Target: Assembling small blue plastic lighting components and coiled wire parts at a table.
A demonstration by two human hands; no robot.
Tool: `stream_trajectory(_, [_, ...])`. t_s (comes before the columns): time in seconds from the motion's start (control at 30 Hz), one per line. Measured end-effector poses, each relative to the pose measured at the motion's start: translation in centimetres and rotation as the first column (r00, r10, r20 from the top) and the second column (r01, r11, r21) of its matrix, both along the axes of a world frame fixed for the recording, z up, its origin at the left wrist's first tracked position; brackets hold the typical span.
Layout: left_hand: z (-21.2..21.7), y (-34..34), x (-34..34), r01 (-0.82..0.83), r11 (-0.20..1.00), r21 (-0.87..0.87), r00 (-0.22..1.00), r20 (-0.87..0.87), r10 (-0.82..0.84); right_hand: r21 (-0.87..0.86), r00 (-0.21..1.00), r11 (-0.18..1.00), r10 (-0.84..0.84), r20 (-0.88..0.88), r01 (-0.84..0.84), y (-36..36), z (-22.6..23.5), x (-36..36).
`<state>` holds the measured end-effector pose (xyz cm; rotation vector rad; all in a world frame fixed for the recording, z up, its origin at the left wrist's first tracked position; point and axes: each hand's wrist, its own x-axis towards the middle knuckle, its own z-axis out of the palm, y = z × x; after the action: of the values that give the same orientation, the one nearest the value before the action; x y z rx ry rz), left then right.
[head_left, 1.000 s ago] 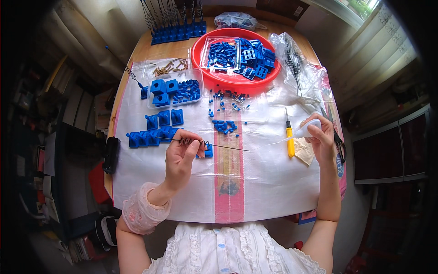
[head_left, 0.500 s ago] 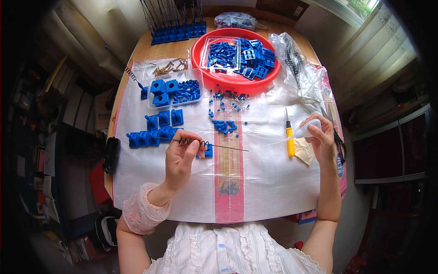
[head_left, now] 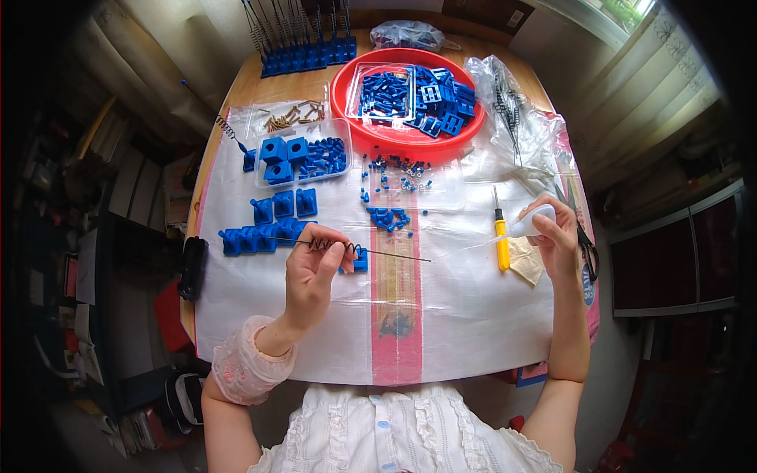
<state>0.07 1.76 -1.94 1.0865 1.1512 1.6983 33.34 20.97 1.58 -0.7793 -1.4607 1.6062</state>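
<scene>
My left hand (head_left: 312, 272) pinches a black coiled spring wire (head_left: 398, 256), whose straight end points right over the pink stripe of the sheet. Partly hidden behind its fingers is a blue square base (head_left: 360, 261). My right hand (head_left: 556, 238) is closed around a small white squeeze bottle (head_left: 539, 221) with a thin clear nozzle. The nozzle points left toward the wire's tip, apart from it. Beneath and beside the nozzle lies a yellow-handled screwdriver (head_left: 502, 244). Blue bases with upright pegs (head_left: 260, 240) stand in rows left of my left hand.
A red basin (head_left: 343, 118) of blue parts and a clear box (head_left: 302, 183) of blue pieces stand farther back. Small caps and nuts (head_left: 402, 175) lie mid-table. At right are a plastic bag of wires (head_left: 512, 110), scissors (head_left: 587, 251) and a beige cloth (head_left: 524, 261).
The bottle's nozzle has drawn slightly right, away from the wire's tip. My left hand and the wire stay nearly still.
</scene>
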Motion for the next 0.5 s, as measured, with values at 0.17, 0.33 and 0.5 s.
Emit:
stream_trajectory(0.17, [0.9, 0.2, -0.2, -0.024, 1.000, 0.006, 0.994, -0.109, 0.025, -0.074, 0.986, 0.995, 0.054, -0.157, -0.066, 0.8, -0.2, 0.6])
stream_trajectory(0.33, [3.0, -0.2, -0.2, -0.026, 1.000, -0.005, 0.955, -0.296, 0.023, -0.102, 0.947, 0.994, 0.006, -0.320, -0.041, 1.0, -1.1, -0.3])
stream_trajectory(0.5, [6.4, -0.5, 0.5, 0.018, 0.999, 0.048, 0.749, -0.662, 0.018, -0.070, 0.975, 0.996, 0.032, -0.221, -0.048, 0.6, -1.6, -0.9])
